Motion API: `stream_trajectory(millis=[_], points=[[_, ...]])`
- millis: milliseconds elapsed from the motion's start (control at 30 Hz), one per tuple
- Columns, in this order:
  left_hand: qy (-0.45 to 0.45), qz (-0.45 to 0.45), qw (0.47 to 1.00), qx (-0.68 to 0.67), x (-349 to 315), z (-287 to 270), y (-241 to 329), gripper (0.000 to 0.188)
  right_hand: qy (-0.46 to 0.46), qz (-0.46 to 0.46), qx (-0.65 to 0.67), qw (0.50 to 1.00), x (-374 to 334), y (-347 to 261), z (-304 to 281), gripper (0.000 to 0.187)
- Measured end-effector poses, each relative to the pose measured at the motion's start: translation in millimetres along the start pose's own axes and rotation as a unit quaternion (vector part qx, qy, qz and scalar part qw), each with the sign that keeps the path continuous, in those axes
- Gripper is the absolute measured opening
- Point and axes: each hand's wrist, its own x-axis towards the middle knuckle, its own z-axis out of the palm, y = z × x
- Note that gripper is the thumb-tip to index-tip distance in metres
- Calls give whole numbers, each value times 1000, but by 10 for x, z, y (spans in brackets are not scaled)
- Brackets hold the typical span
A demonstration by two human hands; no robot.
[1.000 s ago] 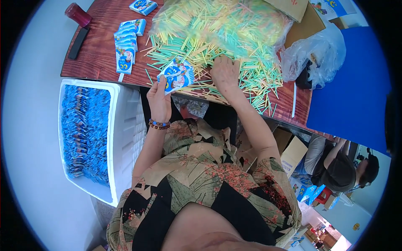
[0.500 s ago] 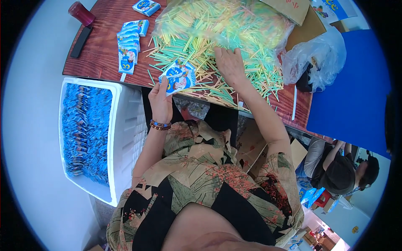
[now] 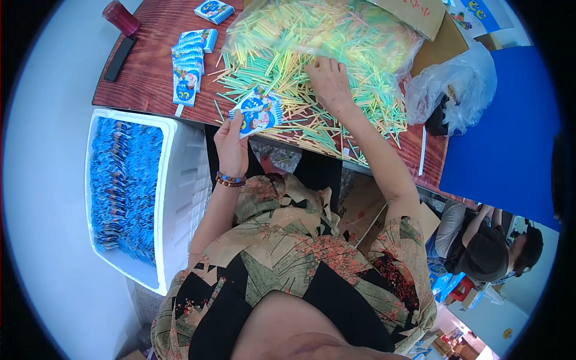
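My left hand pinches a blue-and-white printed packet at its lower left corner, over the table's near edge. It may be more than one packet, since the edges overlap. Thin pastel sticks in yellow, green and pink lie in a loose heap beyond it. On this heap rests my right hand, its fingers curled down among the sticks beside a clear plastic bag full of the same sticks. The fingertips are hidden, so whatever they grip does not show.
Similar packets lie in an overlapping row at left; another packet stack sits farther back. A white foam box of upright packets stands left. A red cylindrical container, black bar and crumpled plastic bag flank the heap. Another person sits right.
My right hand has moved slightly away from me over the stick heap, and its fingers are more curled. The left hand keeps its hold on the packet, almost unmoved.
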Motion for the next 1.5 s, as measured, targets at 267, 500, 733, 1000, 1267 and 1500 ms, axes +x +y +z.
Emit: stream_trajectory(millis=[267,500,733,1000,1267,1500], points=[[-20,-3,1000,-7,22,-38,-27,18,29,6,119,992,-96,165,132,30],[-26,-18,999,-8,6,79,22,17,30,285,512,810,-34,14,-146,28],[-24,-27,999,-13,-2,45,5,17,48,241,679,691,-220,-405,-158,23],[-27,-31,999,-13,-7,85,-12,17,-7,177,425,888,-376,-435,10,24],[-41,-15,999,-21,83,304,-72,21,178,256,806,504,-100,-587,-524,33],[-31,12,999,-34,46,400,-114,23,279,206,794,499,-88,-923,-721,27]])
